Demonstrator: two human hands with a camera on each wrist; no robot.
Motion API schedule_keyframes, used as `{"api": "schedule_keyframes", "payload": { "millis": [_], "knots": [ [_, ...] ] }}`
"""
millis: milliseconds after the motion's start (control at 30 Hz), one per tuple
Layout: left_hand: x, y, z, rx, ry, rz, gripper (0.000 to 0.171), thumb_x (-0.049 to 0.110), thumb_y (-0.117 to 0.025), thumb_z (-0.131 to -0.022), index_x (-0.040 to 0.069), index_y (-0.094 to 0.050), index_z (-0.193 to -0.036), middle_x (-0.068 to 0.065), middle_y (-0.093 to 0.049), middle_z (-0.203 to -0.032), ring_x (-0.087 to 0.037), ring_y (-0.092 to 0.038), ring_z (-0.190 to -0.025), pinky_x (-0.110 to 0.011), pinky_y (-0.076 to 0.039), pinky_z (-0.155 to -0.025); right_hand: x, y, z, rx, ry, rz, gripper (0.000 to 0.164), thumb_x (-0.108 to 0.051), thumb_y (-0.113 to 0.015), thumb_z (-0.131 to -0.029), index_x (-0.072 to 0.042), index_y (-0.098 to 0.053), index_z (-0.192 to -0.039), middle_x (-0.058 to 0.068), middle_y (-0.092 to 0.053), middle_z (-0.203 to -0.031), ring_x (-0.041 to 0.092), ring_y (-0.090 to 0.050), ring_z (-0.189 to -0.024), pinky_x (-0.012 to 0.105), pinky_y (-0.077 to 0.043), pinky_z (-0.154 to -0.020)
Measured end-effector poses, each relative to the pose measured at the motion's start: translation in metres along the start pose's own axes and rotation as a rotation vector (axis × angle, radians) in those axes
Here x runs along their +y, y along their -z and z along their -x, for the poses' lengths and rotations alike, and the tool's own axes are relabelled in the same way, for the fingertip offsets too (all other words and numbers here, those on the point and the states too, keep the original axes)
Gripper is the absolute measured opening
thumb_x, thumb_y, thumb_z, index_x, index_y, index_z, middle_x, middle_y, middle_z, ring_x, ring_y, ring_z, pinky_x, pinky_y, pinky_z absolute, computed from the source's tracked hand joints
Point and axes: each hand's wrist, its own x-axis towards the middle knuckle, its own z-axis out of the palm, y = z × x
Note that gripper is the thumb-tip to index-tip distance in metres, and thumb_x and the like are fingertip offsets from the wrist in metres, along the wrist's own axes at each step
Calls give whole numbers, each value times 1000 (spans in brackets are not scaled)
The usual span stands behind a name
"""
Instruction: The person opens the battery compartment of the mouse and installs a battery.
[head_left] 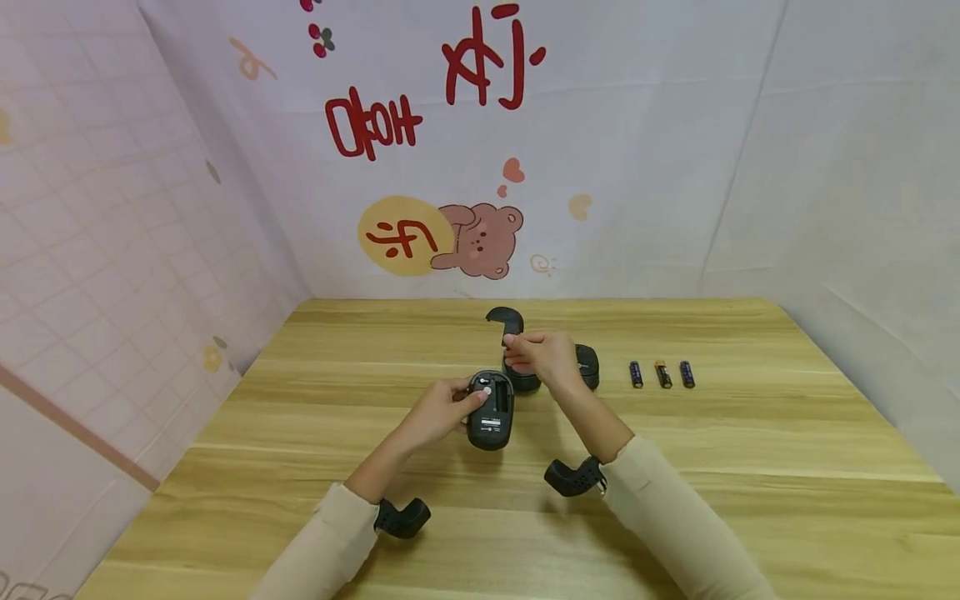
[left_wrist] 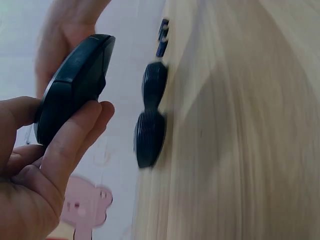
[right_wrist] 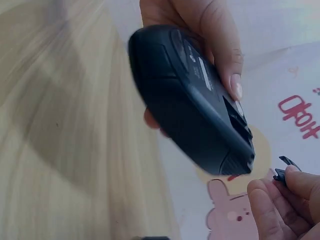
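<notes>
The left hand (head_left: 438, 414) grasps a black wireless mouse (head_left: 491, 427) above the table (head_left: 720, 467), its underside facing up, with the thumb pressed beside the uncovered battery slot (head_left: 502, 397), which looks empty. The right hand (head_left: 547, 358), to the far right of it, pinches the thin battery cover (head_left: 511, 322) by one end, apart from the mouse. Two more dark mice, one (head_left: 527, 382) partly hidden by the right hand and one (head_left: 588, 367) to its right, rest on the table, with three batteries (head_left: 663, 374) in a row farther right. As I judge, the cover could slip, because only the fingertips keep it; a hard squeeze might bend it. If the left grip loosens, the mouse may turn or fall.
</notes>
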Motion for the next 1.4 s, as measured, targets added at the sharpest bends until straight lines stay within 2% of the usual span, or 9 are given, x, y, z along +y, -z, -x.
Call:
{"api": "schedule_keyframes", "payload": {
  "millis": [133,333,533,633,733,1000,1233,1400],
  "knots": [
    [-5,13,5,46,19,-6,46,18,-54,-95,-8,-45,-132,-21,-63,-101,-24,-66,-79,-34,-57,-61,10,-10,-6,-4,-40,-7,21,-11,-67,-85,8,-70,-94,15,-68,-74,18,-67,-63,30,-56,-60],
    [-5,38,11,150,63,-6,47,18,-54,-95,-12,-45,-130,-22,-63,-100,-24,-66,-79,-34,-57,-62,21,-26,-10,-6,-59,12,20,-10,-66,-86,10,-70,-88,14,-67,-68,18,-66,-57,30,-56,-57],
    [8,67,20,283,52,-29,46,20,-52,-96,-12,-46,-129,-24,-63,-101,-20,-65,-78,-30,-57,-62,33,-40,-9,-45,-69,114,26,-16,-64,-89,10,-70,-87,13,-67,-67,26,-68,-64,34,-57,-61],
    [16,79,24,362,43,-50,45,22,-53,-95,-10,-50,-127,-24,-62,-102,-16,-64,-75,-29,-56,-62,40,-46,-9,-74,-72,161,27,-16,-62,-90,9,-71,-88,14,-67,-68,25,-68,-63,32,-57,-59],
    [23,87,26,408,33,-70,45,24,-54,-95,-8,-51,-126,-25,-61,-104,-15,-63,-78,-28,-56,-62,46,-52,-9,-92,-91,186,25,-14,-60,-91,9,-70,-89,15,-67,-69,22,-67,-59,29,-56,-55],
    [31,93,28,428,31,-63,47,27,-54,-95,-6,-52,-128,-25,-61,-107,-17,-63,-86,-25,-56,-64,61,-63,-8,-121,-136,269,24,-11,-60,-90,8,-70,-80,11,-64,-59,20,-65,-52,27,-55,-50],
    [31,89,25,417,35,-59,43,24,-54,-95,-8,-54,-124,-23,-62,-103,-15,-63,-82,-29,-56,-65,70,-69,-5,-117,-136,327,25,-11,-61,-89,4,-68,-71,7,-62,-54,17,-63,-47,26,-54,-45],
    [30,86,23,408,35,-53,41,21,-54,-95,-8,-54,-123,-22,-63,-100,-11,-61,-76,-26,-56,-61,71,-69,-7,-120,-149,376,29,-12,-62,-88,3,-66,-63,7,-61,-50,16,-61,-43,26,-53,-43]
  ]
}}
